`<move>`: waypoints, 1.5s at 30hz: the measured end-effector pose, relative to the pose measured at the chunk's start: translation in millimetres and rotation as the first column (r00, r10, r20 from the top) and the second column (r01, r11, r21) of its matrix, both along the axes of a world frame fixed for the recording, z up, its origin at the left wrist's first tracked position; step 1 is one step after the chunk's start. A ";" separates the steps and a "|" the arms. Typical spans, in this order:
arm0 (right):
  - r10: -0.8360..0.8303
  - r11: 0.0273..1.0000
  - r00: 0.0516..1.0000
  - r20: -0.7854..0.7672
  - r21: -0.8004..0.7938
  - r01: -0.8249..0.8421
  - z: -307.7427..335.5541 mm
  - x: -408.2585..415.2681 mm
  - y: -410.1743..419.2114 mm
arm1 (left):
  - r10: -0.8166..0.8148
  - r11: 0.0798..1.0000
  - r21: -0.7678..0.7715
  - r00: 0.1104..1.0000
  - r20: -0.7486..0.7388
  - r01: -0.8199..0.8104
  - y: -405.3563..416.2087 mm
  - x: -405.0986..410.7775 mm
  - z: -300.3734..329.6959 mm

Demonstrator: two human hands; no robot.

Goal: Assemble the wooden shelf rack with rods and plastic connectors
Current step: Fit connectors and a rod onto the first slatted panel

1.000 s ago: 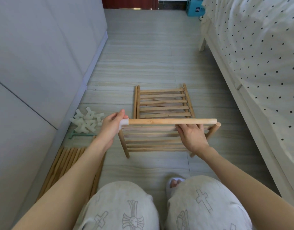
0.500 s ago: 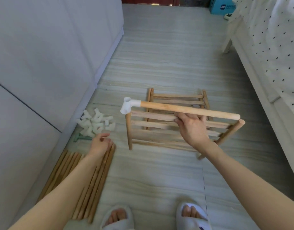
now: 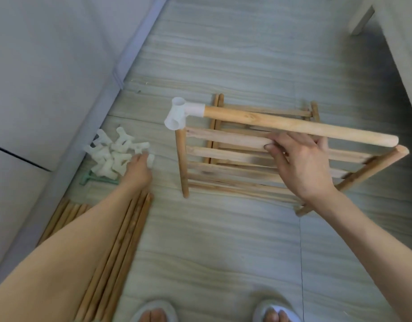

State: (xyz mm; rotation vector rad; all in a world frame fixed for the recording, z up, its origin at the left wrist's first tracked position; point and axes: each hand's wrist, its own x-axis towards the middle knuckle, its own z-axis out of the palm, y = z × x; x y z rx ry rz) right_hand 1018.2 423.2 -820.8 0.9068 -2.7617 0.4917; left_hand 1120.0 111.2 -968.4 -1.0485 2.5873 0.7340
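Left of the shelf panel the right hand grips, the left hand pinches a connector from the heap.

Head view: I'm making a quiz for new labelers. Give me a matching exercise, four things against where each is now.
Things:
1. left hand
2. right hand
3. fitted connector
4. loose rods

Places:
A. on the held rod's left end
B. flat on the floor, under the left forearm
C. on the shelf panel's slats
D. at the pile of white connectors

Pairs: 1-D, 2-C, 3-A, 4-B
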 end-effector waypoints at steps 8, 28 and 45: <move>0.019 0.999 1.000 0.016 -0.036 -0.018 -0.9 -1.2 1.8 | 0.026 0.996 -0.076 0.991 -0.129 -0.036 -2.9 1.6 -16.7; -0.082 0.997 0.983 0.164 0.008 0.082 5.2 119.1 51.2 | 0.437 0.890 0.420 0.584 -0.684 -0.175 114.7 168.3 191.8; 0.047 0.995 0.956 0.291 0.069 -0.070 16.5 152.2 85.4 | -0.182 0.892 0.217 0.755 -0.630 0.396 198.1 92.9 238.9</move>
